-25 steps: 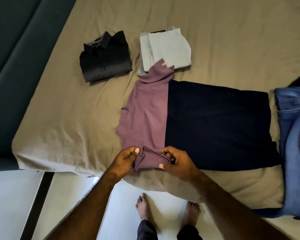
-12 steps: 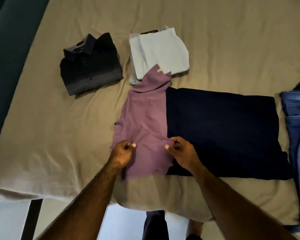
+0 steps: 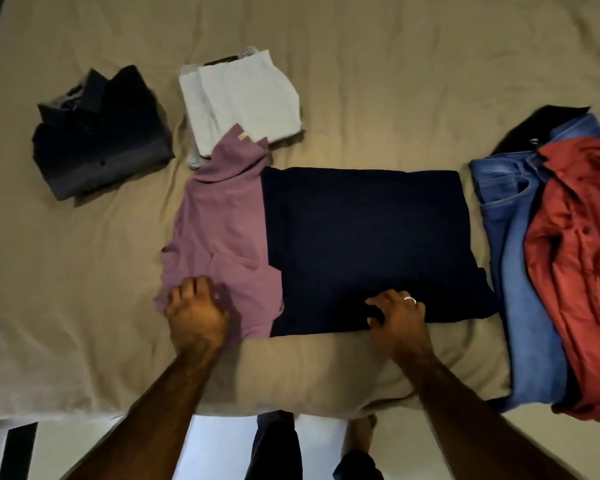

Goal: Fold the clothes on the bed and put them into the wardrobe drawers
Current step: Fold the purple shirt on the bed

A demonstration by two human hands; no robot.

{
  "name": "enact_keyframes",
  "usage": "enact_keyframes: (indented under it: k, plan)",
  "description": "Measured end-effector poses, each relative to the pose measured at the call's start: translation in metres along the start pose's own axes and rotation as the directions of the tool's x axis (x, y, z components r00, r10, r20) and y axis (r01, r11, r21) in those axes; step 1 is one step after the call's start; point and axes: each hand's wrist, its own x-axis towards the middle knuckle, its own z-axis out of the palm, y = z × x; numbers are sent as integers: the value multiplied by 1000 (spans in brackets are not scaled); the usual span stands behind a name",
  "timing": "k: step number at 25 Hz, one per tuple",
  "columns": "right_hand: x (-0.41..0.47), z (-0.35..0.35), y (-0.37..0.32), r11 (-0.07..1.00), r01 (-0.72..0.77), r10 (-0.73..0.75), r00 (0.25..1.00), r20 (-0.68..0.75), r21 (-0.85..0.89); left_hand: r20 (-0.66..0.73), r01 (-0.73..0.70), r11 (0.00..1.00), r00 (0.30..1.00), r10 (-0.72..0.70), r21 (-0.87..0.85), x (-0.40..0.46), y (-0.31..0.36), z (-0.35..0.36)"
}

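shirt [image 3: 222, 216] mauve/navy | jeans [image 3: 520, 271] blue | sheet [image 3: 395, 81] tan

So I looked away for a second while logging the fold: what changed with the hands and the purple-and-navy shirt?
The purple sleeve that both hands pinched at the near edge now lies folded inward over the shirt. The left hand rests on the purple part; the right hand moved right and touches the near edge of the navy part. The folded dark shirt, folded white garment and unfolded pile stayed put.
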Motion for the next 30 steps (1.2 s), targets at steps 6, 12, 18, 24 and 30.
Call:
enact_keyframes:
  k: [6, 12, 18, 24, 30]
  plan:
    - [-3, -17, 56, 990, 83, -90, 995, -51, -113, 245, -678, 696, 651, 718, -237, -29, 162, 16]
    - [-10, -22, 116, 989, 112, -119, 990, -69, -95, 620, -737, 675, 544, 565, 31, -24, 226, 24]
    - [-7, -23, 158, 994, 45, -69, 967, -245, -103, 525, -599, 801, 680, 512, -5, -25, 249, 23]
    - [10, -31, 166, 974, 190, -142, 935, -326, 120, 456, -595, 724, 567, 686, -349, -48, 339, 31]
    - [28, -63, 201, 976, 217, -215, 968, -131, -2, 528, -380, 777, 577, 623, -502, -32, 362, 48]
